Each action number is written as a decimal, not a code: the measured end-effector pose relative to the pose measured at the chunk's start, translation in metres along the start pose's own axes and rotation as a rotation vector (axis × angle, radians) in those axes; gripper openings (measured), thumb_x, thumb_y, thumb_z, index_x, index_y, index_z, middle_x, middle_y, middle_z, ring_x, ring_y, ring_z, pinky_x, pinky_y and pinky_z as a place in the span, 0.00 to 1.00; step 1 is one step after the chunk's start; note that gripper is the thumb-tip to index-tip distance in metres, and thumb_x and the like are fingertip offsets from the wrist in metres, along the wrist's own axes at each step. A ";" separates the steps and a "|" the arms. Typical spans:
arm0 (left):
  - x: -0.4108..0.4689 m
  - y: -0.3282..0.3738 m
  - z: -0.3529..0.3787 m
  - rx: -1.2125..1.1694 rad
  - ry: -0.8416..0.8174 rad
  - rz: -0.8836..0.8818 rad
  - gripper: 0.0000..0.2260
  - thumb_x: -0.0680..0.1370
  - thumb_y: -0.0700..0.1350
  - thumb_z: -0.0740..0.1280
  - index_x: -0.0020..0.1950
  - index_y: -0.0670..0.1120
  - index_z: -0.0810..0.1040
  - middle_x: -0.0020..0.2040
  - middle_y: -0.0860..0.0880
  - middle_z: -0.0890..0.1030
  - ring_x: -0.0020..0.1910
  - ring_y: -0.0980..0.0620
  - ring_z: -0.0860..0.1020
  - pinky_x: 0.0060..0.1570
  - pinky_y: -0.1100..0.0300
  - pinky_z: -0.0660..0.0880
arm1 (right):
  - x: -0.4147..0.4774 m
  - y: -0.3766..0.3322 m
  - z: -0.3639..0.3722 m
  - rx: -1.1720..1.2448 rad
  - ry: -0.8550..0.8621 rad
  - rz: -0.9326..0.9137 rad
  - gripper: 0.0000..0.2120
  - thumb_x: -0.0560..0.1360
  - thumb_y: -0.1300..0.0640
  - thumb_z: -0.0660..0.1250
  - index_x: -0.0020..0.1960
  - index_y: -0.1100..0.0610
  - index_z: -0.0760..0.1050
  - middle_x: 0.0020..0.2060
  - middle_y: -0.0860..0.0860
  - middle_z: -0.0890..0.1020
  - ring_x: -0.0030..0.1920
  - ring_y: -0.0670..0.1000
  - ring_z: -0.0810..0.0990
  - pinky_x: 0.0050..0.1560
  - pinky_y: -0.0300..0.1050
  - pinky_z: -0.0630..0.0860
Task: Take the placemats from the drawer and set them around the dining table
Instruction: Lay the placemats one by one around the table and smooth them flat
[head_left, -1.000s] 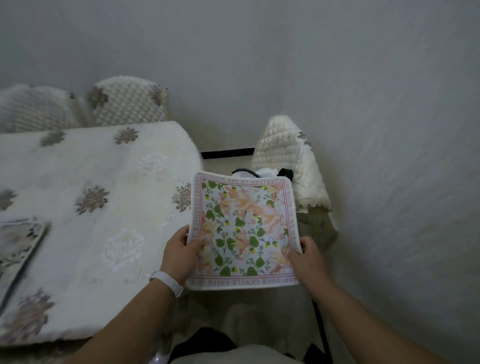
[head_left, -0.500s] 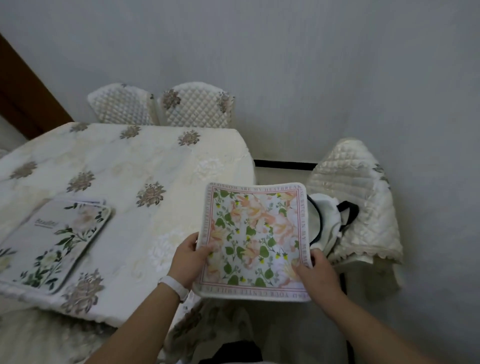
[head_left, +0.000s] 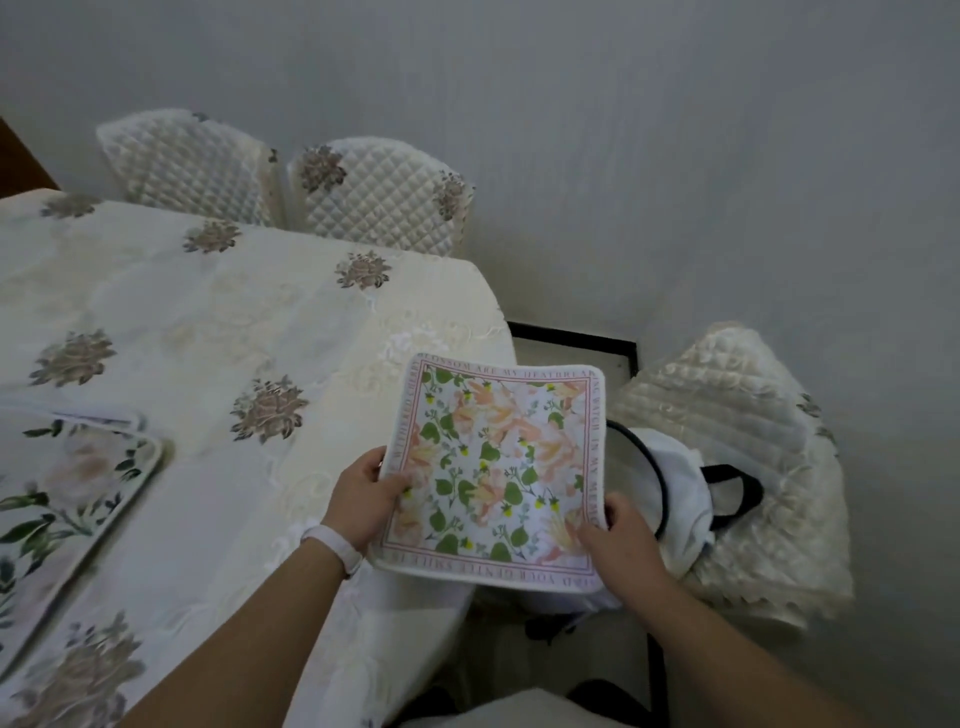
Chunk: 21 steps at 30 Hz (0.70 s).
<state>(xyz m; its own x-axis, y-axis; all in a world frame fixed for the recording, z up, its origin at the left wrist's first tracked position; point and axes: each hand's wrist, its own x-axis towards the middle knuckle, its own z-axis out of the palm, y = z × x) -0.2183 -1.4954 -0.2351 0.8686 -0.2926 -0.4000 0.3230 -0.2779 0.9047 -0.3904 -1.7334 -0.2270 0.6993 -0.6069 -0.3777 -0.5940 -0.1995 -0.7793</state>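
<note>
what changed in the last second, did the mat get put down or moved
Not put down. The floral placemat has shifted left, from beside the corner of the table to partly over its edge. The left hand and right hand kept their grip on its near side, and the other placemat stayed flat on the table.

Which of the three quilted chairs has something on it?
The lone chair at the right: a white bag with black straps lies on it. The two far chairs show only bare backs.
</note>
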 end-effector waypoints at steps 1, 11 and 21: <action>0.004 -0.001 -0.006 0.013 0.005 0.002 0.10 0.76 0.38 0.69 0.51 0.52 0.80 0.47 0.51 0.84 0.41 0.53 0.84 0.36 0.59 0.80 | 0.002 -0.002 0.006 0.000 -0.014 0.001 0.06 0.77 0.58 0.69 0.51 0.54 0.72 0.44 0.45 0.79 0.44 0.42 0.78 0.35 0.36 0.71; 0.033 -0.010 -0.053 0.161 0.108 -0.057 0.11 0.76 0.41 0.68 0.57 0.51 0.80 0.48 0.49 0.85 0.42 0.42 0.83 0.42 0.48 0.82 | 0.047 -0.018 0.053 -0.078 -0.219 -0.046 0.06 0.78 0.58 0.68 0.54 0.54 0.74 0.47 0.44 0.81 0.45 0.41 0.80 0.30 0.29 0.72; 0.066 0.007 -0.075 0.470 0.245 -0.028 0.05 0.78 0.45 0.66 0.52 0.54 0.75 0.43 0.54 0.78 0.42 0.49 0.78 0.41 0.54 0.76 | 0.090 -0.028 0.098 -0.025 -0.339 -0.062 0.15 0.75 0.56 0.70 0.61 0.55 0.76 0.53 0.47 0.83 0.52 0.48 0.82 0.48 0.43 0.81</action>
<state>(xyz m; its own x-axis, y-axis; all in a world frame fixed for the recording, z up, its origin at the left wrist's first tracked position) -0.1301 -1.4483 -0.2440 0.9426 -0.0726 -0.3258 0.1926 -0.6790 0.7085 -0.2717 -1.7065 -0.2880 0.8241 -0.3036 -0.4781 -0.5530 -0.2490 -0.7951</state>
